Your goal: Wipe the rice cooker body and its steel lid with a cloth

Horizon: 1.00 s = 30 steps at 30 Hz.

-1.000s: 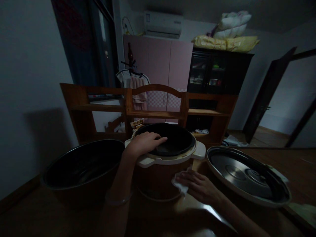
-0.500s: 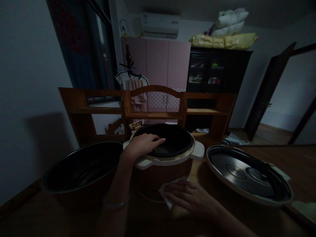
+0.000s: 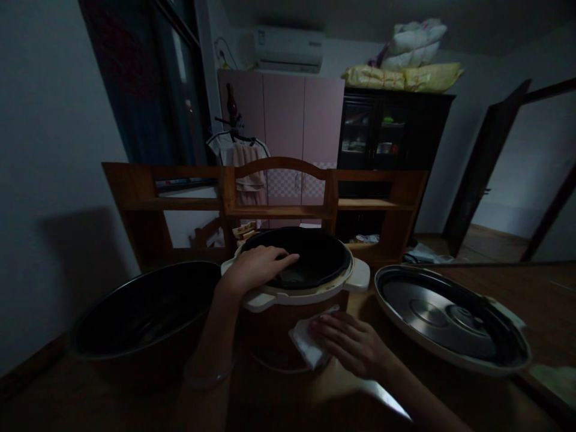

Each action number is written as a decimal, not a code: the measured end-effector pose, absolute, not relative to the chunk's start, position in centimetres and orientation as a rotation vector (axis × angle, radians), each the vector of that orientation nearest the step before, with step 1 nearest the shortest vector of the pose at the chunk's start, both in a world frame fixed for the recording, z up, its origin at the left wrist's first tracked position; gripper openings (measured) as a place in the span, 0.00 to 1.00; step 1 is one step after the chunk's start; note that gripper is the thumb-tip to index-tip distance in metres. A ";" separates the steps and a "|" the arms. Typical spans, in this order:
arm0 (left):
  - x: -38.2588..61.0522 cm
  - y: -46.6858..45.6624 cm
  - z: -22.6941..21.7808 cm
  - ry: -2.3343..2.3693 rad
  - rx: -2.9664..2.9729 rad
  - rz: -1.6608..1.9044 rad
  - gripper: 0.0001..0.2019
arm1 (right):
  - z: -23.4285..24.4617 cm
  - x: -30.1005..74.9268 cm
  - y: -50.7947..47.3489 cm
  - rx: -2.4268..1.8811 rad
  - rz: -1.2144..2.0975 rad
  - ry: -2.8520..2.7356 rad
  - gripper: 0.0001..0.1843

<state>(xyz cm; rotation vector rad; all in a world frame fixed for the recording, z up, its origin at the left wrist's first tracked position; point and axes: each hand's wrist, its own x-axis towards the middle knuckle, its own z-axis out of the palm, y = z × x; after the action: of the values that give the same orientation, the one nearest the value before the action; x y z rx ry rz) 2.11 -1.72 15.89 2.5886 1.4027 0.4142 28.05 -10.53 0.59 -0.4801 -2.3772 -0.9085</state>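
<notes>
An electric pressure cooker (image 3: 292, 327) with a white collar and a dark cavity stands in front of me, its lid off. My left hand (image 3: 258, 268) is closed over the left part of its rim, fingers curled inward and thumb stretched over the opening. My right hand (image 3: 351, 342) is closed on a white tissue (image 3: 308, 342), pressed against the lower right of the cooker's front. On the left stands a dark inner pot (image 3: 101, 345). The round lid (image 3: 427, 312) lies on the right with its metal underside up.
A wooden shelf headboard (image 3: 281, 211) runs behind the cooker. Small items (image 3: 246, 231) lie behind the cooker's left side. Farther back are a pink wardrobe (image 3: 283, 120), a black cabinet (image 3: 438, 129) and an open door (image 3: 488, 162). A wall (image 3: 45, 180) borders the left.
My right hand and the tissue have moved slightly up along the cooker's front, and more of the tissue shows. My left hand stays on the rim. The view has shifted a little.
</notes>
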 end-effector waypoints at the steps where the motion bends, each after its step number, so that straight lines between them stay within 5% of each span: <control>1: 2.1 -1.7 15.9 1.402 2.597 0.414 0.27 | 0.6 28.0 -10.6 -0.484 -0.913 -2.368 0.22; 14: 2.4 -2.2 16.3 1.481 2.560 0.431 0.29 | -1.2 30.6 -11.4 -0.702 -0.826 -2.248 0.32; 30: 1.9 -1.5 15.3 1.421 2.752 0.338 0.22 | -2.2 29.2 -10.8 -0.632 -0.804 -2.246 0.29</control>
<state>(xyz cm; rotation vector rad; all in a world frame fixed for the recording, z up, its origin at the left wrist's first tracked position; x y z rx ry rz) 1.89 -1.53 15.30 2.7517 1.4206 0.3379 29.20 -10.79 -2.24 -0.6316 -2.2465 -0.8040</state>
